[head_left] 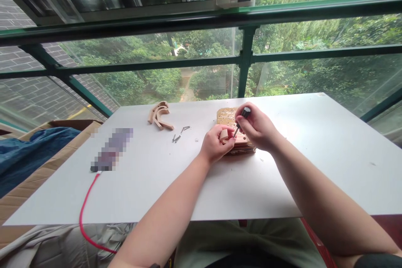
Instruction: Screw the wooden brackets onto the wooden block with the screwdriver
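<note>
Our right hand [258, 127] clamps screwdriver [241, 120]; left hand [214, 144] pinches wooden piece [224, 135] against wooden board [226, 116] on table [314, 142].

A small pale wooden block [224, 135], rounded, is held just against a flat stack of light wooden boards [226, 115] dotted with holes, lying mid-tabletop [314, 146]. A black-handled screwdriver [241, 119] stands tilted, tip down at the block
</note>
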Demonstrator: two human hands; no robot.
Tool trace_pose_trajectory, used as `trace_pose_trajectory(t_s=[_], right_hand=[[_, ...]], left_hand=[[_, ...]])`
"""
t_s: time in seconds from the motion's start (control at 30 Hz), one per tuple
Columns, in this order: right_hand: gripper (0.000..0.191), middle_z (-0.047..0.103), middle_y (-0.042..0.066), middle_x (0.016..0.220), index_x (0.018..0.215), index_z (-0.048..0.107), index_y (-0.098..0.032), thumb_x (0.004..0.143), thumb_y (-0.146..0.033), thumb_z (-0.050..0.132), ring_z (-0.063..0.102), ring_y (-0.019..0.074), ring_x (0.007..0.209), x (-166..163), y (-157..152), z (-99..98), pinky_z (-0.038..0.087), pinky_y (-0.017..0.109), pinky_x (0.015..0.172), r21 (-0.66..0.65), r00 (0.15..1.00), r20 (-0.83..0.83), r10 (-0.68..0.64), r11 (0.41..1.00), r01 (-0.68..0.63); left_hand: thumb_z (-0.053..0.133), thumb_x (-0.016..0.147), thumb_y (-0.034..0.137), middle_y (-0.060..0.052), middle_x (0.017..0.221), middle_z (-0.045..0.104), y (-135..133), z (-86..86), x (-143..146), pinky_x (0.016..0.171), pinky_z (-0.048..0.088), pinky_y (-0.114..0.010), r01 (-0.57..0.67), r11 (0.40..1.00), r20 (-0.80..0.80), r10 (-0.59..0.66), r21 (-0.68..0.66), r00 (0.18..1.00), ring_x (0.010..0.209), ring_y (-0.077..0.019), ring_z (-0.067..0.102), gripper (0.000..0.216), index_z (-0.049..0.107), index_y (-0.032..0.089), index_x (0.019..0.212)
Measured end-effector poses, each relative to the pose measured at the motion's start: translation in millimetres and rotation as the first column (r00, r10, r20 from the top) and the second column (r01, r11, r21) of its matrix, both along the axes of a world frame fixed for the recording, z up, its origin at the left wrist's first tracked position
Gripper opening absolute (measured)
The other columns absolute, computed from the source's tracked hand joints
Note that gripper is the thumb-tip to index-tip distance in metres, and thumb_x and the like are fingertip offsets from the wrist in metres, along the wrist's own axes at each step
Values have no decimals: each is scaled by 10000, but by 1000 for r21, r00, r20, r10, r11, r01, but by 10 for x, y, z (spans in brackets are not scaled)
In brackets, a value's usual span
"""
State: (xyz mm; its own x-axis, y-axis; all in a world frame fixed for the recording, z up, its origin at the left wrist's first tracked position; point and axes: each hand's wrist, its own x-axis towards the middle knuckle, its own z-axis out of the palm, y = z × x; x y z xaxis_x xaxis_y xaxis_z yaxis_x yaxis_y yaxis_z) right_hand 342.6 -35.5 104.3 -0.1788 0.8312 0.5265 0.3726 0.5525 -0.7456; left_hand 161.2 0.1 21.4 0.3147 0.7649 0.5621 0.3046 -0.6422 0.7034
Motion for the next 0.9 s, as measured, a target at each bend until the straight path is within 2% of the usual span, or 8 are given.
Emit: trace_pose_trajectory(t_s=[0.17, 0.23, 0.33, 0.43, 0.53, 0.67, 0.8, 0.9], right_hand=[[174, 530, -37, 665, 906, 511, -243, 934, -364, 634, 485, 127, 562, -10, 8, 36, 391, 286, 549, -62, 1000, -3, -1, 998, 1], [237, 483, -63, 598, 877, 511, -239, 891, -390, 694, 431, 110, 511, -20, 18, 48, 342, 272, 511, -78, 999, -15, -32, 996, 31], [270, 443, -68, 566, 799, 526, -222, 856, -391, 729, 384, 97, 506, -39, 35, 63, 310, 267, 500, -38, 995, -16, -97, 995, 96], [258, 526, -35, 628, 754, 532, -209, 866, -362, 706, 436, 102, 553, -64, 48, 70, 362, 269, 540, 19, 990, -15, -141, 990, 141], [203, 618, -17, 741, 882, 559, -217, 845, -332, 723, 511, 112, 590, -82, 53, 62, 418, 275, 580, 11, 989, -19, -149, 989, 149], [333, 655, -8, 795, 1099, 534, -240, 841, -330, 723, 553, 131, 600, -47, 34, 78, 432, 282, 568, -44, 998, -37, -47, 998, 45], [364, 694, 14, 890, 1222, 528, -251, 874, -146, 539, 607, 137, 646, 20, -22, 158, 472, 285, 600, -86, 993, -16, 115, 989, -116], [454, 704, 8, 908, 1238, 539, -256, 834, -61, 475, 635, 131, 647, 47, -58, 214, 519, 303, 665, -110, 993, 20, 117, 987, -114]], left_hand=[[722, 814, 256, -30, 985, 737, -30, 24, -2, 790, 589, -305, -2, 1000, -16, 2, -30, 1000, 870, -173, 702, 241, 694, 231, 1052], [711, 820, 259, -21, 967, 734, -43, 36, 1, 763, 584, -293, -1, 998, -23, -1, -58, 1000, 828, -161, 695, 238, 684, 233, 1055], [711, 818, 263, -14, 940, 731, -56, 50, 6, 710, 576, -284, -3, 997, -27, 0, -83, 1000, 743, -145, 675, 235, 677, 236, 1049], [715, 816, 269, -25, 940, 729, -60, 60, 11, 711, 578, -288, -16, 997, -32, 13, -79, 999, 750, -152, 676, 216, 681, 229, 1025], [708, 825, 286, -27, 932, 720, -58, 65, 10, 739, 582, -296, -23, 997, -37, 20, -76, 999, 795, -163, 681, 204, 685, 230, 1020], [713, 822, 292, -24, 934, 726, -46, 61, 3, 788, 588, -311, -14, 998, -36, 12, -66, 999, 817, -164, 685, 215, 689, 229, 1026], [722, 810, 277, -30, 958, 737, -34, 40, 9, 824, 596, -330, -3, 998, -35, 1, -59, 999, 889, -183, 703, 233, 686, 233, 1036], [715, 807, 245, -35, 978, 740, -33, 28, 21, 854, 599, -346, -7, 998, -17, 7, -55, 1000, 938, -196, 711, 229, 682, 235, 1033]])
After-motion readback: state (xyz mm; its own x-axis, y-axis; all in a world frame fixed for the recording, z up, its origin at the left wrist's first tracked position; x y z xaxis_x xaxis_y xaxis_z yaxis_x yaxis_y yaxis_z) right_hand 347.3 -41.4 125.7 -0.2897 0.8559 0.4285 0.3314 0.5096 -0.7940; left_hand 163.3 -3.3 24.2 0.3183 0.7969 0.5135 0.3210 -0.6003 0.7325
